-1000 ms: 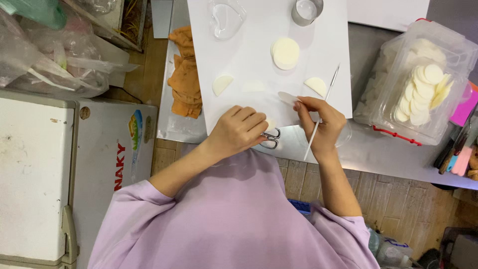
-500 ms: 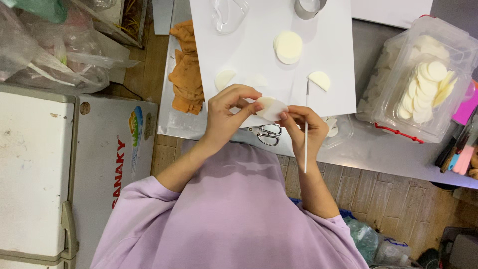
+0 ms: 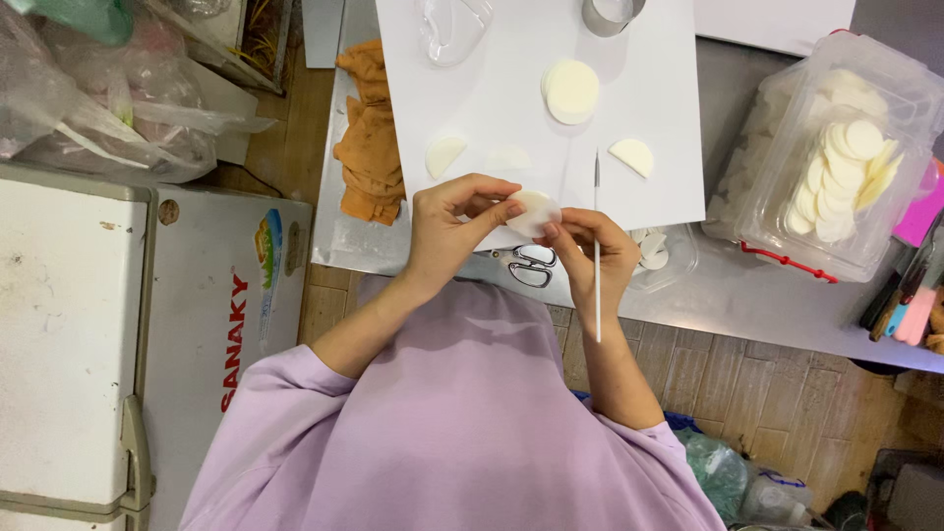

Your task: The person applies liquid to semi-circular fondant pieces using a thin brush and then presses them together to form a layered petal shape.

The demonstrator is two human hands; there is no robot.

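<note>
My left hand (image 3: 454,224) and my right hand (image 3: 593,254) together pinch a thin white round wafer (image 3: 534,212) above the near edge of a white board (image 3: 511,88). A long thin white stick (image 3: 597,246) is also gripped in my right hand, standing upright. Small scissors (image 3: 532,265) lie on the metal table just below my hands. On the board lie a stack of white rounds (image 3: 571,90) and two half-round pieces (image 3: 444,154) (image 3: 632,154).
A clear plastic box of white rounds (image 3: 836,157) stands at the right. An orange cloth (image 3: 370,138) lies left of the board. A metal ring cutter (image 3: 610,14) and a clear heart mould (image 3: 452,28) sit at the far edge. A white chest freezer (image 3: 69,324) stands at the left.
Both hands lifted from the scissors at the table edge and brought a white wafer up between them. The stick has swung upright in my right hand.
</note>
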